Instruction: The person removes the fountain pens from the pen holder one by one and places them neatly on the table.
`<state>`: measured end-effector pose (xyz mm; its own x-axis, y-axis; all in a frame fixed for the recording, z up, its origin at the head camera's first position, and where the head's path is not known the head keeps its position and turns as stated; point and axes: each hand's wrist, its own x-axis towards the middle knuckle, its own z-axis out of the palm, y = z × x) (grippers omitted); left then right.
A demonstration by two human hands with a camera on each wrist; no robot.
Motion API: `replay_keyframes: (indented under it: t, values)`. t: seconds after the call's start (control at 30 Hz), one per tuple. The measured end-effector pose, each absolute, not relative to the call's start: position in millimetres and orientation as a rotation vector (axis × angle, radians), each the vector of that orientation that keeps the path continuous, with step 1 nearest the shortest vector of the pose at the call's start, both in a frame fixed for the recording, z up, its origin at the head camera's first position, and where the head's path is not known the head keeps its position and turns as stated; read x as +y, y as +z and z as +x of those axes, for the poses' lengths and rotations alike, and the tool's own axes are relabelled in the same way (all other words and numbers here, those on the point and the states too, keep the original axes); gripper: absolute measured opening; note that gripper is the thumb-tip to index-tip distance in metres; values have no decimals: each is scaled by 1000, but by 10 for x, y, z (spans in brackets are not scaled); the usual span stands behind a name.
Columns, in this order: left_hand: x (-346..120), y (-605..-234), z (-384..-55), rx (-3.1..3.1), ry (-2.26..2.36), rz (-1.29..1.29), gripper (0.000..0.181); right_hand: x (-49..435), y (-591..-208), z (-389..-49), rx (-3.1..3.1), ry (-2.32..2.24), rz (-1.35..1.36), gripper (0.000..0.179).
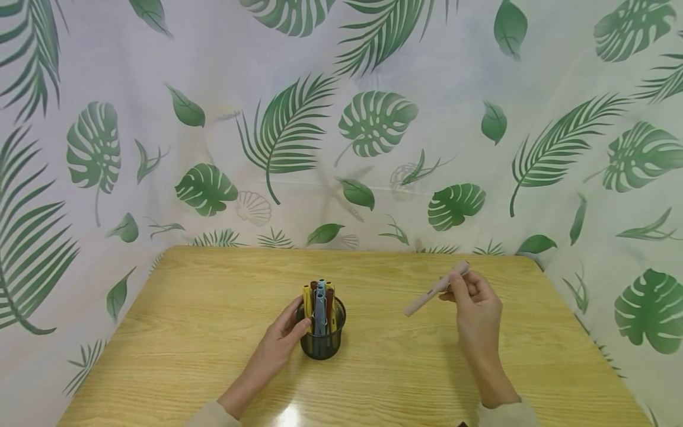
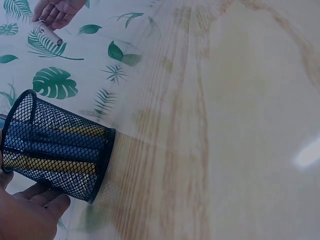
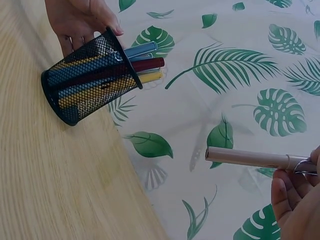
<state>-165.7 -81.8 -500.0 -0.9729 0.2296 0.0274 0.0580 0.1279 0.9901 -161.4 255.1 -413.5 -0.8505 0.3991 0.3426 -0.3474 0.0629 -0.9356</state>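
Observation:
A black mesh pen cup [image 1: 322, 349] stands upright at the middle of the table, filled with several blue, dark red and yellow pens [image 1: 320, 311]. My left hand [image 1: 278, 342] grips the cup from the left side, its thumb near the front rim. Whether the cup's base touches the table is hard to tell. To the right, my right hand [image 1: 477, 314] pinches a pale pink pen [image 1: 434, 290] above the table, tilted with its lower end toward the cup. In the right wrist view, a metal clip [image 3: 304, 166] shows on this pen beside the fingers.
The wooden table [image 1: 187, 308] reaches back to a white cloth backdrop [image 1: 373, 196] printed with green leaves, which also stands at both sides. A small dark thing [image 1: 462, 424] shows at the bottom edge of the head view.

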Motion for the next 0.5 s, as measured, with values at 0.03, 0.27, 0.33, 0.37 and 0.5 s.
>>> replay_keyframes:
  t: [0.03,0.27,0.33,0.37,0.5]
  values:
    - [-818,-5004,-1660,2257,1973,291,65,2559,-4138,-1613,-1821,1845,-59,27]
    - [-819,-5006,-1663,2251,1971,288,66,2598,-4186,-1600,-1900,1851,-128,26]
    - [-821,-5003,-1662,2256,1963,284,67,2601,-4208,-1599,-1930,1849,-135,26]
    - [-821,-5002,-1662,2260,1958,281,67,2601,-4219,-1599,-1940,1855,-136,27]
    - [-821,-4997,-1660,2269,1947,275,67,2591,-4262,-1603,-1969,1869,-138,27]
